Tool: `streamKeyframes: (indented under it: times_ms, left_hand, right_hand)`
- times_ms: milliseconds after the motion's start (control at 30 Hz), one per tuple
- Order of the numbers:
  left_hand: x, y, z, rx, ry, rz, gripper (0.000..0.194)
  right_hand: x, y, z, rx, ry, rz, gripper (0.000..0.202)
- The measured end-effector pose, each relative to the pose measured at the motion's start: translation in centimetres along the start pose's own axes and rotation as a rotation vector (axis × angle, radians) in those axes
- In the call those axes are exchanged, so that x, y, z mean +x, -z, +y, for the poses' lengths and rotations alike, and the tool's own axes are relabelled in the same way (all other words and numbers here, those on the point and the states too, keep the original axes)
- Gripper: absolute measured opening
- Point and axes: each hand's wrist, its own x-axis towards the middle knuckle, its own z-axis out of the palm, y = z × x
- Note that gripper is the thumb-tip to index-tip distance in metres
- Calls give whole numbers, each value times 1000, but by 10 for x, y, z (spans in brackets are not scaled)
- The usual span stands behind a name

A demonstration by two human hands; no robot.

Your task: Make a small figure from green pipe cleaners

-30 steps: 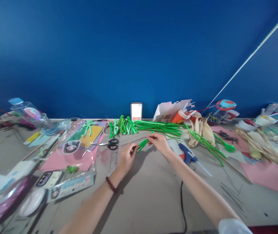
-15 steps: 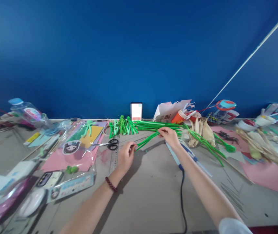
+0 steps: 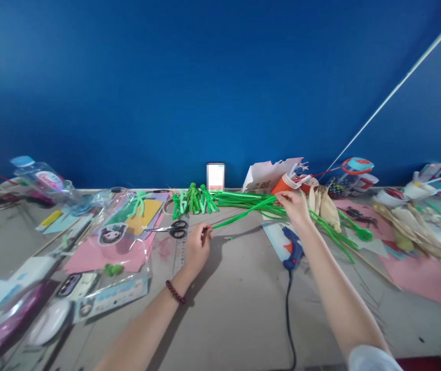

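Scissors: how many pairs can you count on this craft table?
1: black-handled scissors lie left of the left hand, beside the steel ruler. More could hide under clutter.

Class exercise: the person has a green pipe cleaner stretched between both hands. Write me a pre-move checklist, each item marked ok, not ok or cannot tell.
1. Left hand pinches the near end of the green pipe cleaner: ok.
2. Right hand grips the far end: ok.
3. Pipe cleaner is straight between the hands, no kinks: ok.
4. Scissors lie shut, beside the left hand: ok.
5. Glue gun lies apart from both hands: ok.
6. Glue gun switched off: cannot tell.
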Motion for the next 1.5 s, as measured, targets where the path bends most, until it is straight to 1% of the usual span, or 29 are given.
streamKeyframes:
  times_ms: [67,167,233,300,367,467,567,633,700,767,900,967,1067,1167,1233,1300,1367,1433,1500]
  left_hand:
    - [1,0,0,-7,16,20,19]
    - [2,0,1,27,12,53,18]
    - [2,1,2,83,-24,73,16]
    - [3,3,5,133,-94,81,12]
    - [3,4,9,167,-176,68,8]
    - [2,5,16,216,-268,57,2]
    - [0,4,19,250,-337,56,17]
    - [0,2,17,268,-374,49,26]
    - [-1,1,14,280,-407,35,28]
    - [-1,0,11,272,-436,13,25]
    - [-2,-1,8,226,-473,2,19]
    - [-3,-1,7,193,-492,6,19]
    - [-5,-1,8,159,-517,-30,22]
    - [-7,-1,9,217,-518,-75,25]
    - [-8,-1,9,279,-520,-83,25]
    - [-9,-1,9,305,-542,-83,25]
    - [-10,-2,9,307,-562,-95,24]
    - [-10,-3,8,304,-556,-112,23]
    - [-10,-4,8,285,-543,-114,23]
  right_hand:
    - [4,5,-1,-3,15,29,31]
    - [5,7,-3,5,38,36,32]
    - [3,6,-5,-5,56,33,32]
    - [0,3,-9,-32,80,21,31]
    - [-4,0,-14,-62,113,-17,30]
    - [-10,-3,-23,-87,180,-105,26]
    - [-18,-6,-30,-90,234,-207,23]
    - [-24,-11,-33,-81,251,-280,22]
    - [-30,-16,-36,-68,255,-338,22]
    - [-36,-21,-38,-54,254,-379,23]
    - [-42,-30,-36,-64,260,-419,24]
    - [-42,-31,-34,-94,265,-419,24]
    - [-41,-31,-31,-171,293,-402,23]
    - [-42,-29,-32,-329,389,-341,20]
    - [-44,-29,-34,-452,506,-310,16]
    - [-50,-31,-37,-541,645,-321,14]
    - [-60,-36,-39,-584,750,-399,15]
    - [-72,-43,-40,-598,777,-568,18]
    - [-84,-50,-39,-596,774,-747,27]
